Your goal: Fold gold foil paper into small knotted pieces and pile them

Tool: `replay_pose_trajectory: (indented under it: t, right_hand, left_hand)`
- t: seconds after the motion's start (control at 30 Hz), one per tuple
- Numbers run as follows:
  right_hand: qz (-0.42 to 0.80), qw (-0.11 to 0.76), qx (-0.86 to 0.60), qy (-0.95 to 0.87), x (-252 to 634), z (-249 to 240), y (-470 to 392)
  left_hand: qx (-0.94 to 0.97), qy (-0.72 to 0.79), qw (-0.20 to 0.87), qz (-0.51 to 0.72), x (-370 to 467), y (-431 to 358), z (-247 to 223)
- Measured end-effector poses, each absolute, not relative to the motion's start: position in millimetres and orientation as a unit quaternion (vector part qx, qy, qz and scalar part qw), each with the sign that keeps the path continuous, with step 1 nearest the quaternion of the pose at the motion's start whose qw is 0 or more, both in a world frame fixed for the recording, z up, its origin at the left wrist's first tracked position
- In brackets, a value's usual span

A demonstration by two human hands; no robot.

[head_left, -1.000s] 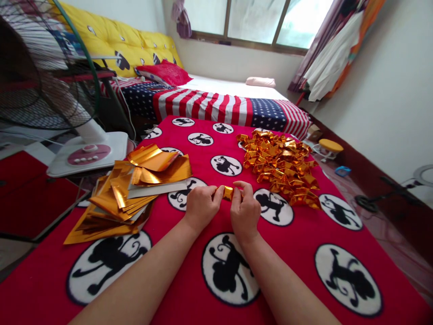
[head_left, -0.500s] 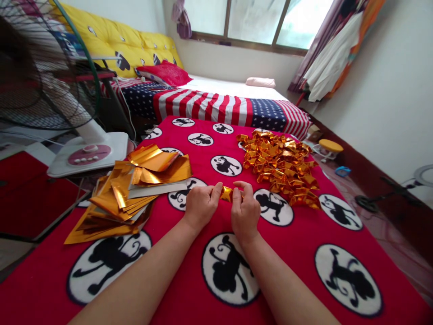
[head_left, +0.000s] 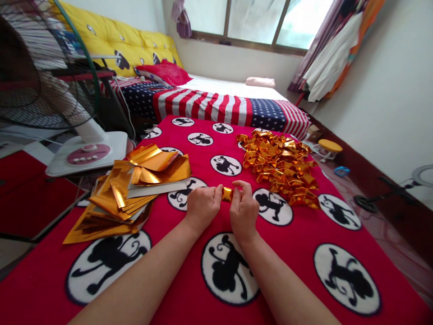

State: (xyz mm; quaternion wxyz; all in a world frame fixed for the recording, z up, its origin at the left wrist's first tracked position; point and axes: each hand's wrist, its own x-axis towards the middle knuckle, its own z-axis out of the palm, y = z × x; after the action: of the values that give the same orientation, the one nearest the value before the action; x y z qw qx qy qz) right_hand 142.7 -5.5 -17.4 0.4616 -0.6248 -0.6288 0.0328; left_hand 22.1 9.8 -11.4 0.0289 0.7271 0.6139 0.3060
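Pale wall, bright window above a bed, yellow backrest at left, pinkish floor at right

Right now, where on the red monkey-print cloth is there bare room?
The red monkey-print cloth is bare right of the right hand, nearer than the heap of folded shiny gold pieces, and beyond the left hand, between heap and stacked shiny gold sheets. Crowded: both piles, and between the hands, holding a small gold piece.
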Motion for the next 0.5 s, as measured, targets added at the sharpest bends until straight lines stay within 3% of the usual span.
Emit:
replay_pose_trajectory:
  t: [0.5]
  right_hand:
    - [0.063,0.486,-0.608,-0.624,143.0,-19.3,-3.8]
  left_hand:
    - [0.728,0.606,0.054,0.317,22.0,9.3,-11.6]
